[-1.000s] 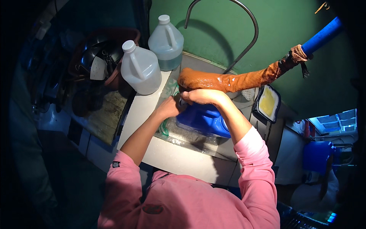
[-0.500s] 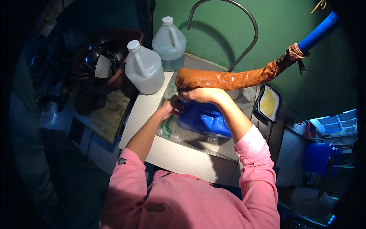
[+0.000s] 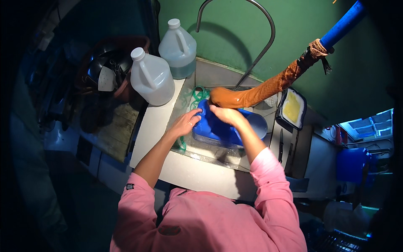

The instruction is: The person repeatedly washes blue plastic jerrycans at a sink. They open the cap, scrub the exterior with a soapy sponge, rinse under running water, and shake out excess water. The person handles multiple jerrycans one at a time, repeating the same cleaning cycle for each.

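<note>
A blue plastic container (image 3: pixel 214 127) with a rounded end lies tilted in the sink (image 3: pixel 207 158). My left hand (image 3: pixel 185 123) grips its left end, thumb and fingertips at the edge. Over its upper edge my right hand (image 3: pixel 228 116) is closed, with the fingers partly hidden behind the container. Just above that hand hangs a wet orange-brown cloth sleeve (image 3: pixel 252 95), tied around the end of a blue pipe (image 3: pixel 342 24). The sleeve's open end sits close to the container; water flow cannot be made out.
Two translucent jugs (image 3: pixel 152 80) stand on the left ledge. Green curled strips (image 3: pixel 200 96) lie in the sink. To the right are a tray with a yellow sponge-like block (image 3: pixel 292 110) and a knife (image 3: pixel 281 145). A metal curved tap (image 3: pixel 268 42) rises behind. Utensils fill a reddish basin (image 3: pixel 126 90) at left.
The blue container has been turned and raised toward the sleeve, its rounded end now showing at right. My left hand has shifted onto its left edge. The sleeve's end appears narrower and farther right.
</note>
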Available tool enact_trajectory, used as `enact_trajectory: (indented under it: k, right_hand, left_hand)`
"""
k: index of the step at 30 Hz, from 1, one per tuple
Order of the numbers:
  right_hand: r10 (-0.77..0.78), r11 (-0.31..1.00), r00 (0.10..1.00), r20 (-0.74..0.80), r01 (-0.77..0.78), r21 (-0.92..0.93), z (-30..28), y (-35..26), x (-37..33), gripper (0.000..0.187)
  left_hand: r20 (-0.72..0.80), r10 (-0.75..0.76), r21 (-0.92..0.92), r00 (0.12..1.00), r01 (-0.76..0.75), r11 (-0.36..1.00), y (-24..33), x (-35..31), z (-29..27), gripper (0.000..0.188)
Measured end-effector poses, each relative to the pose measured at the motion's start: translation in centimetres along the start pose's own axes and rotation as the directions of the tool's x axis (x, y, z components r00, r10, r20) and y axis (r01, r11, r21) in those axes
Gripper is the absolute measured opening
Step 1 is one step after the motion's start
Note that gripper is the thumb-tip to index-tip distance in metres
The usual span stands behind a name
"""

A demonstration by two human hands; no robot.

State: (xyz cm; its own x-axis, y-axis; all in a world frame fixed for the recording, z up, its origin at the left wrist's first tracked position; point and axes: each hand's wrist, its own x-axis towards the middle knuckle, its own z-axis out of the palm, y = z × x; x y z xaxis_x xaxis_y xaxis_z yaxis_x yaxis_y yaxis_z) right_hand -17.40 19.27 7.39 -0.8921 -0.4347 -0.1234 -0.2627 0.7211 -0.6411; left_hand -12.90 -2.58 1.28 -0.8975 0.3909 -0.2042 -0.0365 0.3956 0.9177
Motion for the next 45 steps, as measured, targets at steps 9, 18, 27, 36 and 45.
enact_trajectory:
  k: [9,18,27,36,45]
  right_hand:
    - [0.284,0.953,0.761,-0.583,-0.293,0.081,5.9,2.9,-2.6,0.033]
    - [-0.111,0.972,0.923,-0.368,0.178,0.152,0.5,-1.3,-6.4,0.028]
    - [0.485,0.86,0.652,-0.583,-0.477,0.182,-4.1,9.6,-16.9,0.033]
    - [0.384,0.906,0.819,-0.427,-0.423,0.006,-4.9,14.7,-12.9,0.028]
    - [-0.155,0.886,0.842,-0.517,-0.113,-0.449,-6.3,9.3,-12.2,0.041]
  left_hand:
    - [0.028,-0.18,-0.404,0.983,0.176,0.898,0.6,0.8,-2.8,0.038]
    - [-0.054,-0.268,0.086,0.962,0.271,0.959,0.6,2.4,0.6,0.051]
    - [0.041,0.278,0.25,0.96,-0.279,0.927,3.1,0.1,0.1,0.036]
    - [0.32,0.239,0.707,0.917,-0.399,0.584,10.1,4.6,9.1,0.051]
    - [0.357,-0.063,0.69,0.932,-0.218,0.69,8.7,8.5,8.9,0.049]
